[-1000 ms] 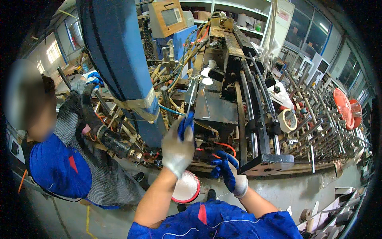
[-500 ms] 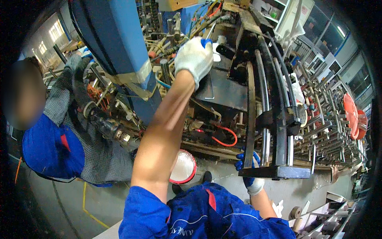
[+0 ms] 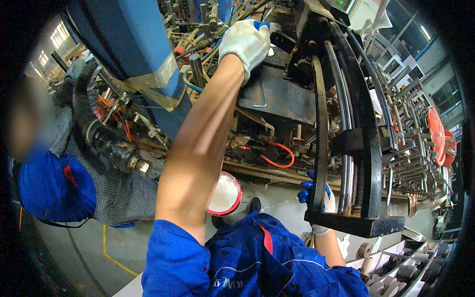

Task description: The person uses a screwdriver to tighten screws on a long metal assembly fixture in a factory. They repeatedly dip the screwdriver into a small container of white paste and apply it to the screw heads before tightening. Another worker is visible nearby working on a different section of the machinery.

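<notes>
Blue steel and black iron crowd the scene: a blue column (image 3: 133, 54) rises at far left, with tangled cables (image 3: 198, 44) between it and the black machine block (image 3: 282, 94). The left hand (image 3: 246, 42), in a white knit glove, reaches far up and lies curled over the block's top edge; whatever it grips is hidden beneath the palm, so I cannot tell. The right hand (image 3: 312, 195), blue-gloved, closes round the curved black rail (image 3: 320, 148) near the machine's foot, fingers partly hidden behind it. An orange hose (image 3: 279, 154) loops below the block. A co-worker's checked sleeve (image 3: 116, 193) leans in at left. A red-rimmed white tub (image 3: 225, 194) sits on the floor, half covered by the forearm.
</notes>
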A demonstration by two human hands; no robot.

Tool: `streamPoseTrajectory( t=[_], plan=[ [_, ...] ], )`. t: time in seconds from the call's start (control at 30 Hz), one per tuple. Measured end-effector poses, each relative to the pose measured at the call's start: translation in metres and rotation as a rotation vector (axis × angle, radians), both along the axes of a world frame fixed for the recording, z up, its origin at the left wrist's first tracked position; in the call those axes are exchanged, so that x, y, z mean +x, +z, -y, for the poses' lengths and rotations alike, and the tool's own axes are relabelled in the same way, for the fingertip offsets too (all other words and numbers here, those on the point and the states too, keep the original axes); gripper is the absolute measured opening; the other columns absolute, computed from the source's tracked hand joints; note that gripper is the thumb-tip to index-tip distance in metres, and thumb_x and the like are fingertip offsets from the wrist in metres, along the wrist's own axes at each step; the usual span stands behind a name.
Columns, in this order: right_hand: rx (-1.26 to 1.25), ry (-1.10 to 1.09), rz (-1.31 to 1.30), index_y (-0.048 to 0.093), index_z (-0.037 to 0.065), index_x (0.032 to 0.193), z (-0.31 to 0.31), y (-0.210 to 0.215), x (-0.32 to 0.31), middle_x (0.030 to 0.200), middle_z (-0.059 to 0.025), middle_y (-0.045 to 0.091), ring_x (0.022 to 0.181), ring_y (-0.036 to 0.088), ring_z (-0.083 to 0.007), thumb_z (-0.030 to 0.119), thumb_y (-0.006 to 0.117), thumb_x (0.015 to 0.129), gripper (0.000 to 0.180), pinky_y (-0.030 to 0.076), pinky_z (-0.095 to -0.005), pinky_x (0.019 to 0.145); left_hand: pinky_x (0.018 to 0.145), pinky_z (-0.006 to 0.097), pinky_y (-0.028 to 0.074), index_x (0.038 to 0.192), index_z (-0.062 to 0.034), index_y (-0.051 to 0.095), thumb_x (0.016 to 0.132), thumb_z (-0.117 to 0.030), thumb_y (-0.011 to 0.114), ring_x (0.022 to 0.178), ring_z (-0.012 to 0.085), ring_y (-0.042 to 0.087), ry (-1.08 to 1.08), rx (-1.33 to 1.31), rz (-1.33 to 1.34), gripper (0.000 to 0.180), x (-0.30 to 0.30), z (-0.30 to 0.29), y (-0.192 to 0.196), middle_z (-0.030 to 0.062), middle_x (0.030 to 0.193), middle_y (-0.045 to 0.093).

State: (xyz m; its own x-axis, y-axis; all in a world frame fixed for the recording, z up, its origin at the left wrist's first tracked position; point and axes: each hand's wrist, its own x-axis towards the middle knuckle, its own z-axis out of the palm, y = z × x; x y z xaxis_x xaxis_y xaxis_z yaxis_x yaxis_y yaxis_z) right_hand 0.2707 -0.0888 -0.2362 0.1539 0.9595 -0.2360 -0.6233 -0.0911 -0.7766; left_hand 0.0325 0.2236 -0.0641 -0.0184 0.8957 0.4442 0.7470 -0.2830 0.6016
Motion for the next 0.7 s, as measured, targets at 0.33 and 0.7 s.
streamPoseTrajectory(
  t=[0.33, 0.7],
  plan=[
    [-0.096, -0.067, 0.218, 0.051, -0.007, 0.138, 0.003, -0.012, 0.011, 0.099, -0.0188, 0.07, 0.071, 0.069, -0.0243, 0.025, 0.058, 0.102, 0.049, 0.057, -0.0327, 0.062, 0.097, 0.049, 0.052, 0.105, 0.0037, 0.072, 0.098, -0.037, 0.045, 0.108, 0.0437, 0.067, -0.023, 0.073, -0.035, 0.05, 0.002, -0.012, 0.0, 0.0301, 0.112, 0.069],
    [-0.117, -0.074, 0.318, 0.057, -0.003, 0.125, 0.005, 0.0, 0.004, 0.097, -0.017, 0.069, 0.072, 0.066, -0.0221, 0.025, 0.056, 0.103, 0.036, 0.054, -0.032, 0.062, 0.079, 0.045, 0.057, 0.087, 0.0042, 0.071, 0.097, -0.028, 0.048, 0.081, 0.0356, 0.074, -0.188, -0.162, 0.271, 0.041, 0.009, 0.002, 0.033, 0.0244, 0.084, 0.072]
  ],
)
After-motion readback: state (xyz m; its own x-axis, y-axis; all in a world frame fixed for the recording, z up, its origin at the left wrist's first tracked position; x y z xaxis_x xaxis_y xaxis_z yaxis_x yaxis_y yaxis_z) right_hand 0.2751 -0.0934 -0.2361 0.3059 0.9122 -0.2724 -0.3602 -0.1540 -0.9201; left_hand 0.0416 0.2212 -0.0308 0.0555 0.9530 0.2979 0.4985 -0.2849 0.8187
